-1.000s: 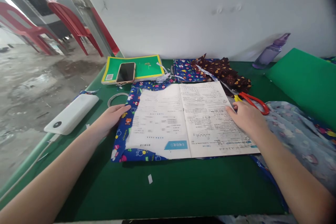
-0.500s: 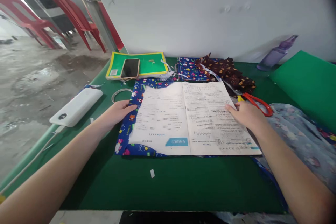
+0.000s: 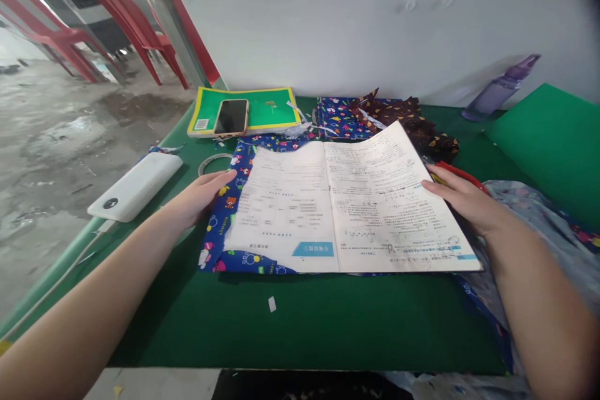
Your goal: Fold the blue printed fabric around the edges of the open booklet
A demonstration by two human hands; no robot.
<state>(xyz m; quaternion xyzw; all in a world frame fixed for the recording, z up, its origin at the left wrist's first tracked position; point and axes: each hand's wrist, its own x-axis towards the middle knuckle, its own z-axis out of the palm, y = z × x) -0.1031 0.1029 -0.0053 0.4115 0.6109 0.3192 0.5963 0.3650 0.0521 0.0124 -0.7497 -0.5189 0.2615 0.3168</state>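
An open printed book (image 3: 375, 212) lies on the green table, its text upside down to me. Blue cartoon-patterned cloth (image 3: 229, 203) wraps its left cover and folds in along the left, top and bottom edges. My left hand (image 3: 206, 194) grips that cloth-covered left edge, thumb on top and fingers underneath. With thumb above and fingers beside the edge, my right hand (image 3: 462, 200) holds the right-hand pages, which bow upward at the far corner. Red-handled scissors (image 3: 462, 176) lie partly hidden behind my right hand. Near my left hand is a roll of tape (image 3: 213, 164).
A phone (image 3: 232, 117) rests on a green book (image 3: 272, 106) at the back. Brown cloth (image 3: 412, 122) lies over folded blue cloth (image 3: 337, 119). A white power bank (image 3: 135, 187) with a cable is at left; a purple bottle (image 3: 497, 94) and grey cloth (image 3: 534, 219) are at right.
My right hand has shifted right and lifted the right-hand pages, so their far corner now rises. My left hand keeps its hold on the left edge.
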